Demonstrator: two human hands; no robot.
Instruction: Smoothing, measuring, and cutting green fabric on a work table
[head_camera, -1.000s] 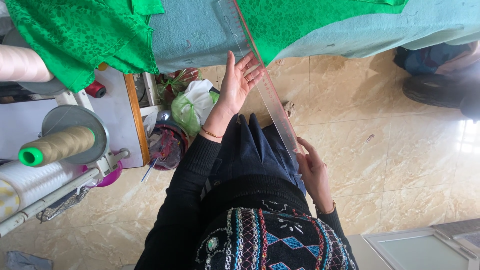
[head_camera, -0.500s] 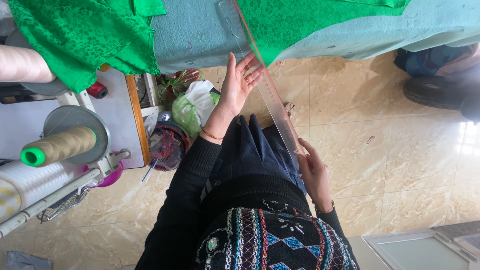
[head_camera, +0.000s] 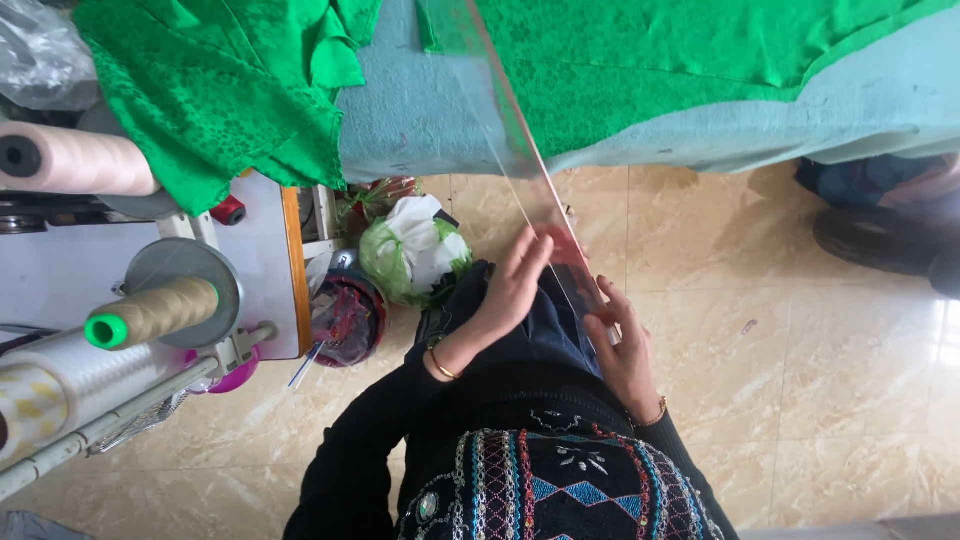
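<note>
A long clear ruler with a reddish edge (head_camera: 520, 150) slants from the green fabric (head_camera: 650, 80) on the light blue table (head_camera: 420, 120) down to my lap. My left hand (head_camera: 512, 285) lies flat against the ruler's lower part, fingers straight and together. My right hand (head_camera: 625, 345) grips the ruler's bottom end beside my dark trousers. Both wrists wear thin bangles.
A sewing stand at the left carries a cream thread cone (head_camera: 75, 160) and a khaki spool with a green core (head_camera: 155, 312). A green and white plastic bag (head_camera: 415, 250) and a small bin (head_camera: 345, 320) sit under the table. Another person's shoe (head_camera: 880, 235) rests on the tiled floor at right.
My left hand has slid down the ruler from near the table edge towards my lap. My right hand has stayed at the ruler's lower end.
</note>
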